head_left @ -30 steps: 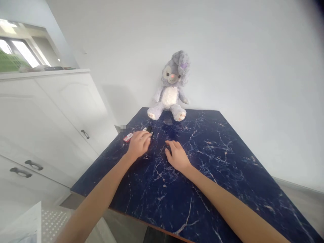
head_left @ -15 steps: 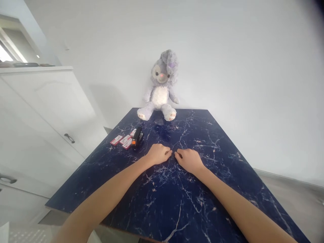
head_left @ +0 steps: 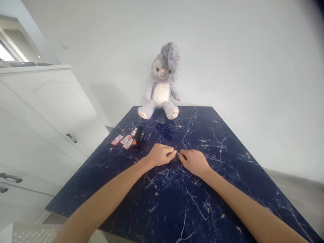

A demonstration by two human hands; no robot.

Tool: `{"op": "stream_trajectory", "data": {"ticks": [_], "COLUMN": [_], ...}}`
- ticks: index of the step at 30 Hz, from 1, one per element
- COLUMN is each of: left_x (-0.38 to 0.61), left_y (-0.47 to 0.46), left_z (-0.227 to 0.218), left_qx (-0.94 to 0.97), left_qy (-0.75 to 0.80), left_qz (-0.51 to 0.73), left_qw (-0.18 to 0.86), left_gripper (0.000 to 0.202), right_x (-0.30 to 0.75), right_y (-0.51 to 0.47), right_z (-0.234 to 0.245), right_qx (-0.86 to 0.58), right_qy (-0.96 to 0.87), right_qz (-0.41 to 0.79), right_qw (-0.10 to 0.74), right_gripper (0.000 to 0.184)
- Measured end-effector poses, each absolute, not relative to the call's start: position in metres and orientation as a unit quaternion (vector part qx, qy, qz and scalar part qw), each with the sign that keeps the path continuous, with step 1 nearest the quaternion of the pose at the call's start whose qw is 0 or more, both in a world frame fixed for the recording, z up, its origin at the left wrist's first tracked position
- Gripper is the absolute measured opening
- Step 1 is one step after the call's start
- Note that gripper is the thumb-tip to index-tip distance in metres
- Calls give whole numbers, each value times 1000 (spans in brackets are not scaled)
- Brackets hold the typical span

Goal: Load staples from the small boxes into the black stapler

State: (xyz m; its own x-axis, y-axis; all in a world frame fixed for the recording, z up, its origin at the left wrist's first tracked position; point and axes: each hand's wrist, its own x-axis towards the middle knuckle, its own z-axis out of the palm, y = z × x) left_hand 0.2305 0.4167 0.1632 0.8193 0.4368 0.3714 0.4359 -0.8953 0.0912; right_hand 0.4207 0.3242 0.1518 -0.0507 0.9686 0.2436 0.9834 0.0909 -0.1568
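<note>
My left hand (head_left: 162,154) rests on the blue marbled table (head_left: 167,206), its fingers curled in and thumb against them, with nothing visible in it. Close beside it, a small gap away, lies my right hand (head_left: 193,160), also curled with its fingertips down on the tabletop and nothing to be seen in its grasp. Left of my left hand stands a black stapler (head_left: 138,135) with an orange patch at its near end. Several small red-and-white boxes (head_left: 117,140) lie flat just left of the stapler, one partly hidden behind it.
A lilac-grey plush rabbit (head_left: 162,94) sits at the table's far edge against the white wall (head_left: 240,60). To the left is a white cabinet (head_left: 50,111) with dark handles. A white perforated surface (head_left: 35,233) shows at the lower left.
The camera view has shifted a little. Both hands stay curled on the table side by side, appearing slightly further right. The stapler, boxes and plush rabbit keep their places.
</note>
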Motion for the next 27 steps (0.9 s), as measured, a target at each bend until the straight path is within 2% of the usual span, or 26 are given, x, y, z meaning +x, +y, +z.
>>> {"op": "stream_trajectory", "data": {"ticks": [3, 6, 8, 10, 11, 12, 15, 20, 24, 27], "left_x": [200, 145, 107, 81, 74, 71, 81, 110, 145, 181], "left_y": [434, 461, 478, 493, 500, 506, 519, 520, 486, 447], "left_z": [178, 194, 199, 197, 194, 191, 183, 183, 182, 178], "left_qx": [952, 846, 724, 666, 671, 694, 761, 800, 861, 906], "left_qy": [196, 401, 551, 643, 666, 658, 589, 532, 420, 291], "left_qz": [231, 337, 395, 369, 326, 288, 229, 213, 205, 222], "left_qw": [-33, -102, -133, -87, -14, 51, 146, 178, 200, 213], "left_gripper": [46, 46, 38, 43, 48, 51, 50, 51, 44, 36], "right_x": [421, 422, 423, 422, 422, 421, 421, 421, 419, 418], "right_y": [324, 324, 324, 324, 323, 323, 322, 322, 319, 315], "right_z": [151, 150, 150, 150, 151, 151, 152, 153, 158, 164], "right_qx": [-672, -665, -654, -641, -636, -634, -633, -631, -613, -552], "right_qy": [-726, -731, -739, -749, -752, -754, -754, -754, -754, -773], "right_qz": [-23, -12, -7, -4, -2, 0, 2, 6, 36, 48], "right_qw": [145, 153, 161, 168, 170, 172, 175, 180, 232, 308], "right_gripper": [37, 39, 37, 33, 32, 30, 29, 28, 14, 47]}}
